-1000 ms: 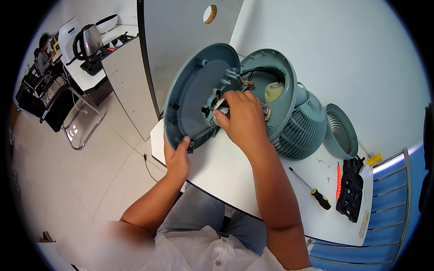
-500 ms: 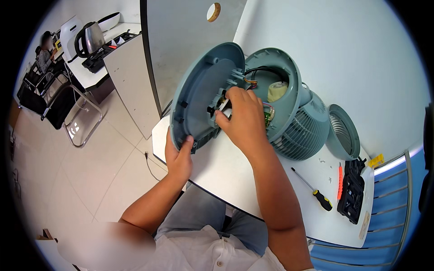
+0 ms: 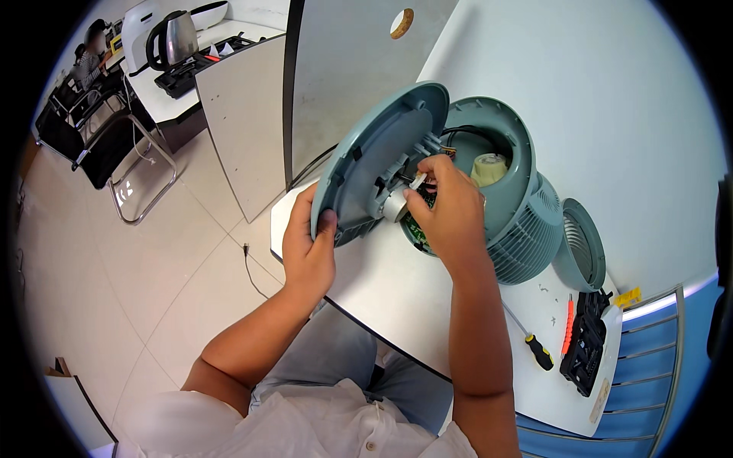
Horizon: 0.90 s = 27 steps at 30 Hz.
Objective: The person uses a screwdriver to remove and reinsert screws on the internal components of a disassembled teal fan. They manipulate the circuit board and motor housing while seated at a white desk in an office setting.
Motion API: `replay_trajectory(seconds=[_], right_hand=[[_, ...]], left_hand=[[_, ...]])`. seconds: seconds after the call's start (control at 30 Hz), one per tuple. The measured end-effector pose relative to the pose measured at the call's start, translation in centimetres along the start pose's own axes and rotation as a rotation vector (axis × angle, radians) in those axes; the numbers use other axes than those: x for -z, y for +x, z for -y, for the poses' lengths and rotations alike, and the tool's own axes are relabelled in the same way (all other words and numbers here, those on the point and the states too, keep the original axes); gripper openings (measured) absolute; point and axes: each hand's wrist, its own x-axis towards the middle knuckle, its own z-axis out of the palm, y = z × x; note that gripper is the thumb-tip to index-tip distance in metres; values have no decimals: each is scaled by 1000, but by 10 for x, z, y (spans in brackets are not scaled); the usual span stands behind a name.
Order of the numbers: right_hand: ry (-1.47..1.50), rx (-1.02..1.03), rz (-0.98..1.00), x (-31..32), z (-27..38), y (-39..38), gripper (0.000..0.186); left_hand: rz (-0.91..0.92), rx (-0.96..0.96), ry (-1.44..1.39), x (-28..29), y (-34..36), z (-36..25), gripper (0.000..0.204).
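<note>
My left hand (image 3: 309,248) grips the near rim of a round teal plastic cover (image 3: 351,153), held tilted up on its edge. My right hand (image 3: 450,210) pinches a small white piece (image 3: 418,180), perhaps a connector, beside a silver cylindrical part (image 3: 393,204) inside the cover. Behind it, the open teal housing (image 3: 504,195) shows dark and coloured wires, a cream plastic part (image 3: 489,169) and a green circuit board (image 3: 418,235), partly hidden by my hand. The housing is joined to a fan cage (image 3: 527,244).
On the white table (image 3: 382,298) are a loose teal ring (image 3: 580,237), a yellow-black screwdriver (image 3: 538,351), a red tool (image 3: 568,324) and a black case (image 3: 584,343). A partition (image 3: 343,69) stands behind. Left, a person (image 3: 90,69) sits beyond a kettle (image 3: 179,38) and chair (image 3: 69,137).
The cover has shifted right and tilted further. My right fingers have moved onto the small white piece, and more of the silver cylinder and circuit board shows. The view has shifted slightly.
</note>
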Motion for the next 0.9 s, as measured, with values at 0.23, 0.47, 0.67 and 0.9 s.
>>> replay_trajectory(seconds=[0.23,0.47,0.67,0.9], right_hand=[[-16,-17,14,4,-2,1,34],[-39,-10,16,6,-5,-1,36],[-3,-128,116,12,-1,-1,36],[-115,-116,135,13,3,-1,40]], left_hand=[[-53,27,-184,-3,8,-1,29],[-55,126,-287,-1,6,-5,29],[-40,92,-309,-2,7,-4,30],[-29,71,-255,-2,6,-6,30]])
